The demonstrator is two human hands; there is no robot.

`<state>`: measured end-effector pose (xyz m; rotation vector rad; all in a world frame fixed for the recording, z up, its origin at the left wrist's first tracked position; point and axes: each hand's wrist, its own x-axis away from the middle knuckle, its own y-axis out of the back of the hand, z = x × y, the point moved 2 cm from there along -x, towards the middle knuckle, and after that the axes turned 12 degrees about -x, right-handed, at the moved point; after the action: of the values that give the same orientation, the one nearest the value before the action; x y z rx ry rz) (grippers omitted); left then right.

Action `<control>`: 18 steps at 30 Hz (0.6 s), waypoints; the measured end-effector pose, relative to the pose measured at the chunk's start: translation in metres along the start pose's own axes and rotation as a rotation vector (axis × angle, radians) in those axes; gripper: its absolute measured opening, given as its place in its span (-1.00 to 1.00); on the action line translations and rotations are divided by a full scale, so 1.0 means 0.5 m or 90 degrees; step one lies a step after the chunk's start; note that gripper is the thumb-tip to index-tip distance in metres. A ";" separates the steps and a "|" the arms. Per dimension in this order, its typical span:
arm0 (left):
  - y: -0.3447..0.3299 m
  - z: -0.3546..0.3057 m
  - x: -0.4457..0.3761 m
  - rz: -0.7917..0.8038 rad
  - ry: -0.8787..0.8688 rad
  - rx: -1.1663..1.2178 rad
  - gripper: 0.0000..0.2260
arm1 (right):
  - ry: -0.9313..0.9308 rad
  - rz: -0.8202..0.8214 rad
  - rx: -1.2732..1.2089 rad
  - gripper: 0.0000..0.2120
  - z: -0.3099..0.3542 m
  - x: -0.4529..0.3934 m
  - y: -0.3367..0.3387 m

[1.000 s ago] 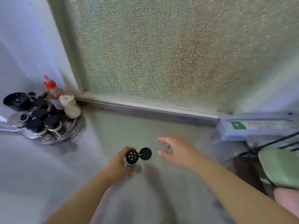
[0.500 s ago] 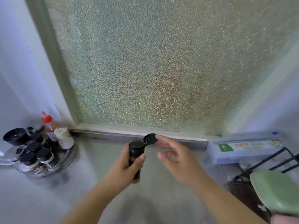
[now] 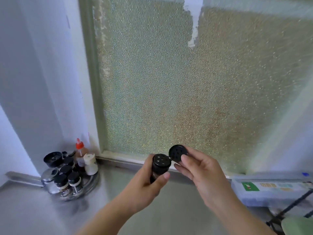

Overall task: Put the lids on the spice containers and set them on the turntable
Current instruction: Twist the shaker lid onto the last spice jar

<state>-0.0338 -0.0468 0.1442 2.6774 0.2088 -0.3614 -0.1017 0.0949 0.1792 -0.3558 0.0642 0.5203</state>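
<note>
We hold our left hand (image 3: 144, 185) raised in front of us, forearm slanting up from the bottom edge of the view, its fingers and thumb curled round a spice container (image 3: 159, 168). The thumb lies across the near side of the jar, its tip just under the cap. The jar stands roughly upright in our grip: a dark cylinder with a black shaker top, round and flat, pierced with several small holes.

Our right hand (image 3: 201, 170) comes in from the lower right, palm turned toward us, and pinches the flip lid (image 3: 178, 152) between thumb and fingers. The lid is a thin black disc, tipped up and open, hanging at the far right rim of the shaker top where it appears hinged. Its inner face shows small raised dots.

The countertop (image 3: 177, 209) below is smooth grey and dull, and we hold the jar above its middle. In the far left corner of the countertop sits the turntable (image 3: 92, 184), a round shiny metal tray with a low rim. It carries a crowd of small glass jars with black caps, a wide black lid (image 3: 52, 159) standing higher than the rest, a squeeze bottle with a red nozzle (image 3: 80, 150) and a bottle with a cream cap (image 3: 90, 164).

Behind everything rises a pebbled glass pane (image 3: 186, 82) in a pale green frame. At the right edge of the countertop lies a translucent plastic box (image 3: 271, 189) with a green label.
</note>
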 end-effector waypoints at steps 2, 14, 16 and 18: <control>0.010 0.001 0.013 -0.008 0.004 -0.039 -0.76 | 0.038 0.018 0.062 -0.70 0.010 0.007 -0.010; 0.083 -0.032 0.082 -0.136 -0.023 -0.107 -0.85 | 0.424 0.303 0.637 -0.52 -0.004 0.056 -0.147; 0.089 -0.029 0.095 -0.119 -0.020 -0.069 -0.87 | 0.449 0.322 0.641 -0.56 -0.016 0.060 -0.159; 0.093 -0.022 0.103 -0.112 -0.003 -0.039 -0.90 | 0.456 0.335 0.644 -0.64 -0.019 0.053 -0.167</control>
<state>0.0273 -0.0791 0.1574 2.6049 0.4486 -0.4075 -0.0366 0.0366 0.1928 0.5052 1.0966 0.7842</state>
